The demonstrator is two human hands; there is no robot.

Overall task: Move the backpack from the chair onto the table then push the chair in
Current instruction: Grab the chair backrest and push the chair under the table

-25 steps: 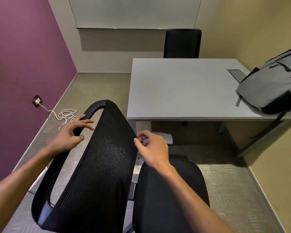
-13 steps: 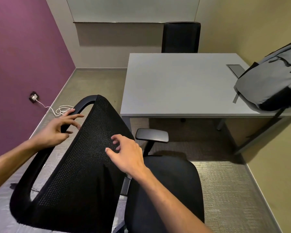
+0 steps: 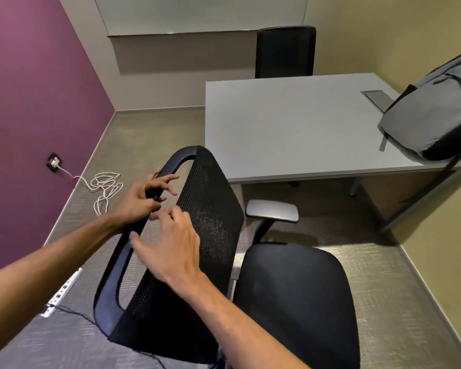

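Note:
The grey backpack (image 3: 434,121) with a black base lies on the right end of the grey table (image 3: 290,129), against the wall. A black mesh office chair (image 3: 208,209) stands in front of the table, its empty seat (image 3: 296,296) turned to the right and clear of the table edge. My left hand (image 3: 144,201) rests on the top frame of the chair back, fingers loosely spread over the bar. Over the mesh near the top hovers my right hand (image 3: 173,243), fingers apart, holding nothing.
A second black chair (image 3: 285,51) stands behind the table. A white cable (image 3: 104,187) runs from a wall socket across the floor at the left, with a power strip (image 3: 61,291) lower down. Yellow wall bounds the right side, purple wall the left.
My right hand moved left from the chair's right edge across the mesh toward my left hand. The chair back has turned so the seat points more to the right.

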